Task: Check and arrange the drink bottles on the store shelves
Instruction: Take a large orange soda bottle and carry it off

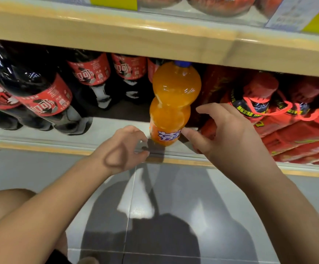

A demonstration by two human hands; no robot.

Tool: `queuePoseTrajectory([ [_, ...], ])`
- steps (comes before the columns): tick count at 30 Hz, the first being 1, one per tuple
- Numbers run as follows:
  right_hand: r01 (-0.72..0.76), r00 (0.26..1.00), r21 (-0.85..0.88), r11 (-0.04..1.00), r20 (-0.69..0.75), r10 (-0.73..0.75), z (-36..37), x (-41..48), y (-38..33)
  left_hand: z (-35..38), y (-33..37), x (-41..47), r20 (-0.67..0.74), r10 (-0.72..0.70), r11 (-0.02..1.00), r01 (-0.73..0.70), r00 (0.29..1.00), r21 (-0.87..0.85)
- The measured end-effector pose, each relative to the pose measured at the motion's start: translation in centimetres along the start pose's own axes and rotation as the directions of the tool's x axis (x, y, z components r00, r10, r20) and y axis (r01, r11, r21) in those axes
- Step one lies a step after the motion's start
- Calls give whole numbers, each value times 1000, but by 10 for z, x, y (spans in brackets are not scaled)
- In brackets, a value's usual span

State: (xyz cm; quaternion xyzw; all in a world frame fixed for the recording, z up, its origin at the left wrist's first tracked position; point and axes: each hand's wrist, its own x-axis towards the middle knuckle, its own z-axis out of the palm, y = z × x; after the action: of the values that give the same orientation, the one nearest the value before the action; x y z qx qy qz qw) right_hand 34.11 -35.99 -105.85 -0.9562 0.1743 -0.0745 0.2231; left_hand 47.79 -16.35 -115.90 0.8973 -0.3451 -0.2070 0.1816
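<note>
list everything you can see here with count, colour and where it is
orange soda bottle: one, orange with blue cap, upright at lower shelf's front
cola bottles: at least five, dark with red labels, lower shelf, left
red packs: several, red, lower shelf, right
lower shelf: one, pale with wood edge, under the bottles
upper shelf: one, wood edge, above
price tags: two, yellow and white, upper shelf
floor: one, grey tiles, below
left hand: one, fingers loosely curled, beside bottle's base
right hand: one, open, thumb at bottle's label
</note>
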Motion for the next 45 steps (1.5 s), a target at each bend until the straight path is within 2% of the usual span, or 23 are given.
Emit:
queuePoseTrajectory([
  [5, -156, 987, 165, 974, -6, 159, 4, 12, -1, 0, 2, 9, 22, -42, 998, 43, 999, -52],
  [7, -197, 980, 152, 969, 0, 199, 5, 22, -7, -2, 4, 12, 32, -60, 998, 61, 998, -28],
  [10, -199, 980, 136, 970, 11, 200, 2, 43, -24, -4, 7, 13, 31, -96, 995, 97, 995, -32],
  [13, -204, 979, 264, 943, 66, 194, 2, 57, -34, -4, 3, 11, 50, -123, 991, 126, 991, -46],
  [15, -197, 980, 389, 900, 53, 192, 5, 62, -38, -3, -1, 10, 77, -141, 987, 145, 987, -62],
  [17, -194, 978, 435, 879, 15, 208, 8, 64, -42, -2, -5, 12, 97, -158, 984, 166, 983, -70],
  [20, -199, 966, 418, 886, -68, 249, 10, 66, -47, 1, -7, 21, 106, -193, 972, 205, 975, -118],
  [24, -181, 971, 404, 897, -70, 228, 10, 56, -45, 14, -10, 34, 133, -219, 938, 246, 967, -243],
  [30, -102, 990, 282, 954, -68, 126, 1, 32, -41, 33, -13, 61, 200, -311, 843, 367, 929, -394],
  [35, -59, 993, 287, 956, -86, 87, 3, 21, -39, 45, -7, 86, 291, -359, 792, 455, 887, -408],
  [40, -54, 992, 281, 958, -92, 83, 0, 13, -33, 54, -3, 93, 340, -376, 640, 507, 862, -578],
  [42, -58, 992, 284, 957, -94, 88, -2, 11, -31, 57, 0, 97, 357, -383, 642, 524, 852, -561],
  [45, -79, 987, 309, 948, -108, 117, -3, 10, -29, 62, 3, 101, 339, -405, 577, 525, 849, -626],
])
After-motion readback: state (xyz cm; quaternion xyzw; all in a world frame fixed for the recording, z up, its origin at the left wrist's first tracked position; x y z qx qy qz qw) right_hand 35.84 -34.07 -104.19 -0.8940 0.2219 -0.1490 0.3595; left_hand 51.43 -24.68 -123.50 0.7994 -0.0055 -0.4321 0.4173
